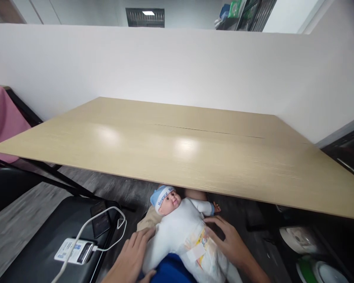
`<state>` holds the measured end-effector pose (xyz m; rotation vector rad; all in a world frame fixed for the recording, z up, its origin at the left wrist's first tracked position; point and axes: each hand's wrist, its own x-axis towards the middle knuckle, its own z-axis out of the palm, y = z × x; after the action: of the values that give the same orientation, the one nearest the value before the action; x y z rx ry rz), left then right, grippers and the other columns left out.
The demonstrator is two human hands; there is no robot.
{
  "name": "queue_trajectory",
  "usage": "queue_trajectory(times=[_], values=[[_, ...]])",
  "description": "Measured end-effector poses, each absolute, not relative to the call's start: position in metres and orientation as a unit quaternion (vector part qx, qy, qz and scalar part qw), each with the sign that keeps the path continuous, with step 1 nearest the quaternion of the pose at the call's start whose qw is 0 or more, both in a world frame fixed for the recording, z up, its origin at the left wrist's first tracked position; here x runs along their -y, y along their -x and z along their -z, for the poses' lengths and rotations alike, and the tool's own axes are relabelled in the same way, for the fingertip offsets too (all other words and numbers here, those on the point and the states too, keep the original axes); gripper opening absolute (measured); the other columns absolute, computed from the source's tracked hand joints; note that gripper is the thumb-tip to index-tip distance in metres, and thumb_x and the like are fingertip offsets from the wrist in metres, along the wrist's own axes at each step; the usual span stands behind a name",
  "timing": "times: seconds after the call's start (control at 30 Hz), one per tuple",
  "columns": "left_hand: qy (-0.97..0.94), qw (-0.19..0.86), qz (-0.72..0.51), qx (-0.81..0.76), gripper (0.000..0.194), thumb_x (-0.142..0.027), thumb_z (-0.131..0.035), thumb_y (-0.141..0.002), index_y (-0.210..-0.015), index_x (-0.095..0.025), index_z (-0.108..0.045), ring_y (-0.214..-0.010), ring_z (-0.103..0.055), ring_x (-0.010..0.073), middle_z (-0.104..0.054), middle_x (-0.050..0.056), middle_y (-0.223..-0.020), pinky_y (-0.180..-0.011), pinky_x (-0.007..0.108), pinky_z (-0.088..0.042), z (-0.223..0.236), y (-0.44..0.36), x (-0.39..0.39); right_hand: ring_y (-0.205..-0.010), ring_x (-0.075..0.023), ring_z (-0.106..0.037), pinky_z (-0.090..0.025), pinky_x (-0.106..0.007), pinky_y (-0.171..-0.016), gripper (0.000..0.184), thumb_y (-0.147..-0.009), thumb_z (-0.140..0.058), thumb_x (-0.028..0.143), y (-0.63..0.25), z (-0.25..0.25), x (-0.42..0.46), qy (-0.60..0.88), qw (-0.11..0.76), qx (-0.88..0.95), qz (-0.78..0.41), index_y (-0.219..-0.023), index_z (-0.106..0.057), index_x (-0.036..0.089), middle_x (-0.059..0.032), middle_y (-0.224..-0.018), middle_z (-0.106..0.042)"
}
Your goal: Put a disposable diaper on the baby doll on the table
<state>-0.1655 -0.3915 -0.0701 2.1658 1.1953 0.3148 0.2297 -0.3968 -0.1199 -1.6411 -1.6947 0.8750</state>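
A baby doll (179, 224) in a white suit and a blue-and-white cap lies below the table's front edge, head toward the table. A printed diaper (201, 247) wraps its middle. My left hand (132, 255) rests against the doll's left side, fingers curved along the white suit. My right hand (228, 241) lies on the doll's belly at the diaper, fingers spread. Something blue (171, 271) sits under the doll's lower body.
A wide light-wood table (177, 149) fills the middle, backed by a white partition. A black chair (47, 243) at the left holds a white power bank (73, 251) with a white cable and a dark phone (100, 222). White and green items (309, 251) sit at the lower right.
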Motion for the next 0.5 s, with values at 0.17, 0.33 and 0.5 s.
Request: queue_trajectory(times=[0.17,0.33,0.5], values=[[-0.866,0.366,-0.165,-0.298,0.051,-0.029,-0.059,-0.108,-0.157,-0.034,-0.049,-0.141,-0.056,0.0265,-0.061,0.007,-0.154,-0.122,0.044,-0.046,0.03,0.08,0.359,-0.105,-0.0292,-0.076,-0.058,-0.038,-0.096,0.035,-0.108,-0.059,0.051,-0.215,0.123,0.401,0.625,0.344,0.619,-0.33,-0.108,-0.082,0.024,-0.0095,-0.108,-0.08],[-0.914,0.328,-0.16,-0.177,0.033,-0.03,-0.059,-0.109,-0.141,-0.027,-0.06,-0.126,-0.061,0.0251,-0.072,0.006,-0.135,-0.112,0.04,-0.044,0.06,0.034,0.333,-0.1,-0.0266,-0.075,-0.056,-0.036,-0.093,0.034,-0.109,-0.059,0.048,-0.22,0.134,0.398,0.614,0.364,0.636,-0.293,-0.105,-0.083,0.025,-0.0082,-0.103,-0.078],[-0.932,0.299,-0.152,-0.136,0.027,-0.034,-0.058,-0.111,-0.137,-0.029,-0.064,-0.115,-0.063,0.0229,-0.078,0.002,-0.124,-0.106,0.038,-0.041,0.074,0.031,0.328,-0.087,-0.0258,-0.073,-0.058,-0.036,-0.086,0.035,-0.105,-0.065,0.054,-0.243,0.148,0.386,0.633,0.39,0.626,-0.235,-0.111,-0.083,0.024,-0.0071,-0.096,-0.077]])
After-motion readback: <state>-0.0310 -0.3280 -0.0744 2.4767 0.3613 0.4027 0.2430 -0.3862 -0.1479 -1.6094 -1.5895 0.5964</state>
